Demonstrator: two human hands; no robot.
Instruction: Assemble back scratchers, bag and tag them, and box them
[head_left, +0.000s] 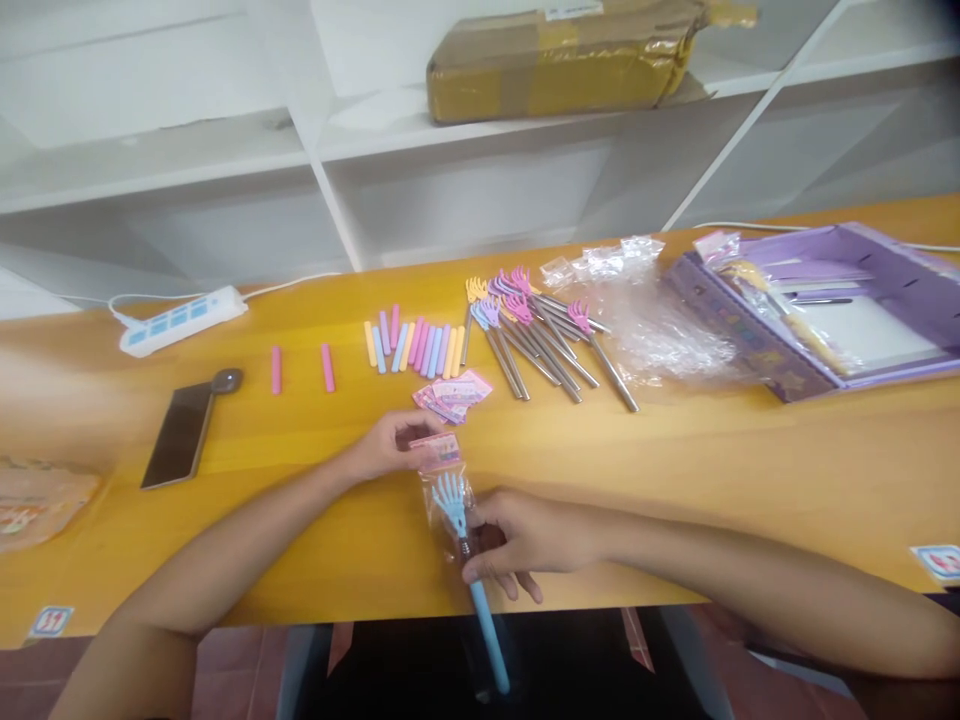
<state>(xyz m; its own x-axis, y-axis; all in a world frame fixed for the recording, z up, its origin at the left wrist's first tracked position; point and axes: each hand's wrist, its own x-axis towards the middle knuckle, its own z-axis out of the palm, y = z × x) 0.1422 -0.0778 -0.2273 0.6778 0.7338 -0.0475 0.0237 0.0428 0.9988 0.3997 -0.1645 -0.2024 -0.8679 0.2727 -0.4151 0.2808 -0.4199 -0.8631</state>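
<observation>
bagged blue back scratcher (486, 625) between left hand (391, 445) at header, right hand (517, 535) gripping shaft

On the counter (300, 540) at your left lies a phone (178, 437), a power strip (184, 322) behind it; rightward come two separate tubes (276, 370), the tube cluster (416, 348), then loose scratchers (551, 350), bags (637, 330) and a tray (731, 325) with a packet (787, 315) in it; cards (452, 395) lie before the cluster; nearer you is the bagged scratcher (451, 505); behind everything, a carton (555, 70) sits on a shelf (390, 140).
</observation>
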